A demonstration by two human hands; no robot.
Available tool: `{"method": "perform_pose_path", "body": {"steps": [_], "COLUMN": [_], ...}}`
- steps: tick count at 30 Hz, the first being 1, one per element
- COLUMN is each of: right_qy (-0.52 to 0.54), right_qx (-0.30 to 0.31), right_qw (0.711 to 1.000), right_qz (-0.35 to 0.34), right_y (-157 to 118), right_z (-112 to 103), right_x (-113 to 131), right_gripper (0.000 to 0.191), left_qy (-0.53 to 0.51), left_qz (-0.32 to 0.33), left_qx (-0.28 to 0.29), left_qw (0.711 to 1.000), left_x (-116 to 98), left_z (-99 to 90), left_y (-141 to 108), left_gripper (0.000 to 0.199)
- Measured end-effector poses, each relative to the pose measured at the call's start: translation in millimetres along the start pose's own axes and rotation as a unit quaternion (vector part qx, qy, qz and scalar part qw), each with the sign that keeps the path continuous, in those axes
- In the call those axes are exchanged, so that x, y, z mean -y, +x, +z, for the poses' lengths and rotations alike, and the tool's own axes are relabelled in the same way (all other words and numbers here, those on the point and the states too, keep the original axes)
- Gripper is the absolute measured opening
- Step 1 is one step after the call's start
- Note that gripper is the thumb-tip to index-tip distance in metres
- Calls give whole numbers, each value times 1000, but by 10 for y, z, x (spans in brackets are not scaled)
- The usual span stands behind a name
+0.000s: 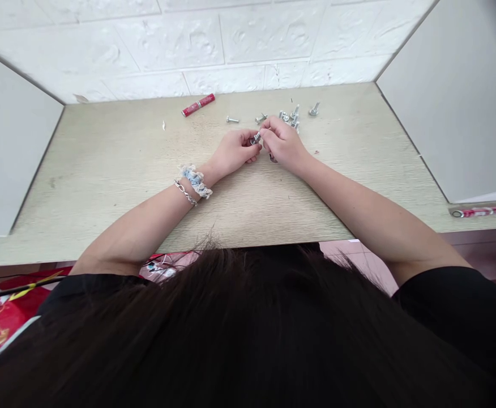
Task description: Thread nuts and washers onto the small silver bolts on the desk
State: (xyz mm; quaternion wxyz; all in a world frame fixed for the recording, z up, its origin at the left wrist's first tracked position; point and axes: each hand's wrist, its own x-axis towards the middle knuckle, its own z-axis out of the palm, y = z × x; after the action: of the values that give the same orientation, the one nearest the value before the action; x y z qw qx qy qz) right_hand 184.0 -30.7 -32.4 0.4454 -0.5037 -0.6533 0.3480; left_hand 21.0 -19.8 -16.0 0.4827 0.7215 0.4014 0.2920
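My left hand (236, 152) is closed around a silver bolt (255, 139), gripping it between thumb and fingers. At the bolt's other end, the thumb and fingertips of my right hand (282, 143) are pinched together on it. Something small and dark shows beneath my right hand, too hidden to identify. Just behind my hands a loose bolt (260, 119) lies on the wooden table (146, 164), and another bolt (232, 119) rests farther left. Several bolts with nuts or washers (294, 113) are grouped beyond my right hand, and a separate bolt (314, 109) stands to their right.
A red tube (199, 105) lies near the white brick wall at the back. Another red tube (483, 211) is at the right front edge. Pale panels (452, 102) border the table on both sides. A small white scrap (163, 125) lies at the left.
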Motion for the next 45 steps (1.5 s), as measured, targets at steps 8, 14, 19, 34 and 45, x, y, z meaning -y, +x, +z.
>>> {"method": "perform_pose_path", "body": {"steps": [8,14,19,34,45], "right_qy": [-7,4,-11,-14,-45], "right_qx": [4,10,2,-25,-10], "right_qw": [1000,1000,1000,999,998], "right_qz": [-17,-20,-20,-33,-50], "right_y": [-11,-35,-43,-28,-30], "right_z": [-5,-11,-15,5,-12], "right_x": [-11,22,10,16,-7], "right_gripper": [36,36,45,46,50], "left_qy": [-9,-10,-24,-11,-9], "left_qz": [9,5,-6,2,1], "left_qx": [-19,-17,-13,-2,0], "left_qw": [1000,1000,1000,1000,1000], "left_x": [45,43,9,26,2], "left_z": [-3,-3,-3,-13,-6], "left_y": [13,15,2,3,-2], "left_gripper": [12,11,10,9,13]}}
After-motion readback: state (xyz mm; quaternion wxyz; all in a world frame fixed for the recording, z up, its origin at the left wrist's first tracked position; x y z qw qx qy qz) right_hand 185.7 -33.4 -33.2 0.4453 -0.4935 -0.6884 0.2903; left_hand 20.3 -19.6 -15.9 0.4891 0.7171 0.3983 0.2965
